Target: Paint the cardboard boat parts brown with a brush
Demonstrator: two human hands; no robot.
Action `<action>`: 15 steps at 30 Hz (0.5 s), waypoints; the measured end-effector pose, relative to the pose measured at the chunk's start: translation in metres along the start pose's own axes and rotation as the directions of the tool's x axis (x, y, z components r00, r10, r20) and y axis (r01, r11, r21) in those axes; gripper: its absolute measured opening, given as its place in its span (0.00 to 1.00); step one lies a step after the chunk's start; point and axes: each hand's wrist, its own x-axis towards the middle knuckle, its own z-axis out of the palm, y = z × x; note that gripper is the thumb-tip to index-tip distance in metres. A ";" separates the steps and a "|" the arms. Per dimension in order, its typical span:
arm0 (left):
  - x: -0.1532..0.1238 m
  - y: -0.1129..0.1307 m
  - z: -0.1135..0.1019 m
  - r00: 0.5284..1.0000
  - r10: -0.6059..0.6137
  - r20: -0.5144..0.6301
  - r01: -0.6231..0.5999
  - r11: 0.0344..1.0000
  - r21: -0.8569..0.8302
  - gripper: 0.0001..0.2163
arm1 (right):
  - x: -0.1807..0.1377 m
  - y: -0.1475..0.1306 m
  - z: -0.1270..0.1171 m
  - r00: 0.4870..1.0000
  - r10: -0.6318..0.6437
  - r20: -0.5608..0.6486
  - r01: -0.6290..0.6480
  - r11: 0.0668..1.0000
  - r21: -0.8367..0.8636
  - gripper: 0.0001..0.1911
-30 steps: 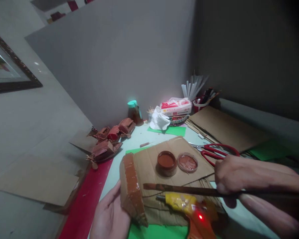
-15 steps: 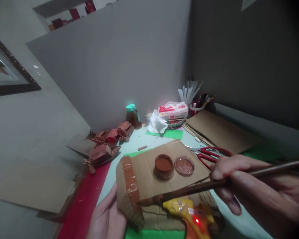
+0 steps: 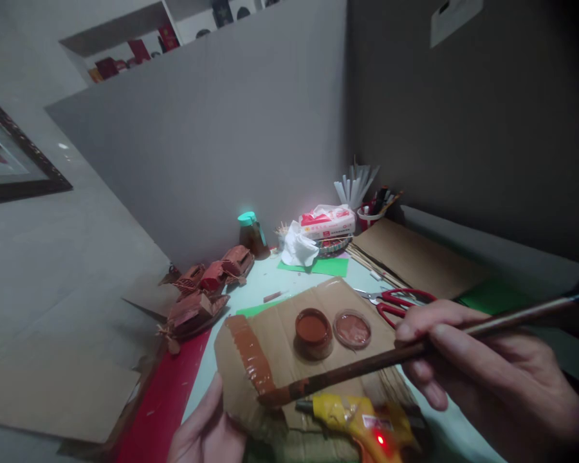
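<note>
A brush (image 3: 347, 371) is held in the right hand (image 3: 487, 376). Its long dark handle is pinched between thumb and forefinger, and the other fingers are curled loosely beneath it. The wet, reddish-brown tip is laid against the lower end of a painted strip (image 3: 249, 355) on a cardboard piece (image 3: 235, 386). That piece sits at the near edge of the table, and its lower left edge is gripped by the left hand (image 3: 200, 440). The thumb is pressed along the edge; the remaining fingers are hidden under the cardboard, so how far they are closed cannot be told.

Just behind the piece, a small round pot (image 3: 313, 332) is set on a flat cardboard sheet (image 3: 338, 297) and is filled with reddish-brown paint. Its lid (image 3: 352, 329) lies touching it on the right, upturned and smeared with the same paint.

Below the brush lies a yellow glue gun (image 3: 350, 415) with a red light showing. Red scissors (image 3: 401, 302) are placed to the right of the lid.

At the back wall a bottle (image 3: 251, 235) with a teal cap holds a dark brown liquid. A red cup (image 3: 368, 217) is stuffed with pens, and white sticks (image 3: 354, 183) rise beside it. A tissue pack (image 3: 327, 222) rests on a shallow dish (image 3: 336, 245), whose contents cannot be made out.
</note>
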 end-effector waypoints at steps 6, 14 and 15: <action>0.001 -0.002 -0.001 1.000 0.007 0.011 -0.007 0.999 0.046 0.17 | 0.001 0.000 -0.011 0.999 0.031 -0.040 -0.023 0.982 0.187 0.10; 0.015 -0.004 -0.019 0.986 0.130 0.102 -0.144 0.980 0.137 0.20 | 0.001 0.000 -0.009 0.984 -0.047 -0.171 0.065 0.993 0.100 0.09; 0.014 -0.005 -0.017 0.986 0.111 0.121 -0.128 0.982 0.139 0.20 | 0.000 -0.001 -0.006 0.983 -0.074 -0.170 0.084 0.995 0.048 0.09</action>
